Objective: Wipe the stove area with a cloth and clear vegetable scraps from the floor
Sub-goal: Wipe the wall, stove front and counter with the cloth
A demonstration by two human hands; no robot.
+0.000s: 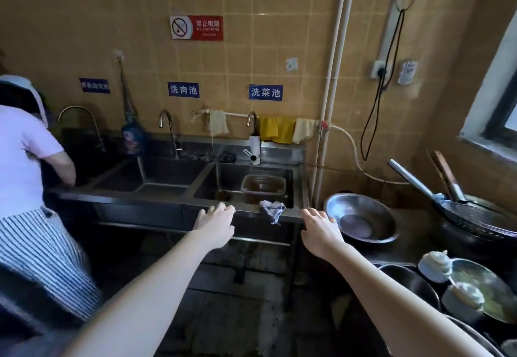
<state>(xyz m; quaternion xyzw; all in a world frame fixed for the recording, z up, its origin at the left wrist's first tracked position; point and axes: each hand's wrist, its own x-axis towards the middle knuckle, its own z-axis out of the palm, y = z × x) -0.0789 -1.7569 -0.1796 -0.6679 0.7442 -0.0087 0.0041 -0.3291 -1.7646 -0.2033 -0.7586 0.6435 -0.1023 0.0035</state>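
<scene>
A crumpled grey-purple cloth (272, 209) hangs over the front rim of the steel sink (167, 198), at the right basin. My left hand (215, 223) reaches toward the rim just left of the cloth, fingers loosely bent, holding nothing. My right hand (320, 228) is stretched out just right of the cloth, fingers relaxed and empty. Neither hand touches the cloth. The dark stove top (414, 233) lies to the right. The floor (237, 314) below is dark and stained; no scraps can be made out.
A person in a pink top and striped apron (30, 188) stands at the left basin. A brown plastic tub (263, 187) sits in the right basin. A steel bowl (361, 216), a wok with strainer (475, 216) and several bowls (475, 292) crowd the stove side. Cloths hang on a wall rail (277, 128).
</scene>
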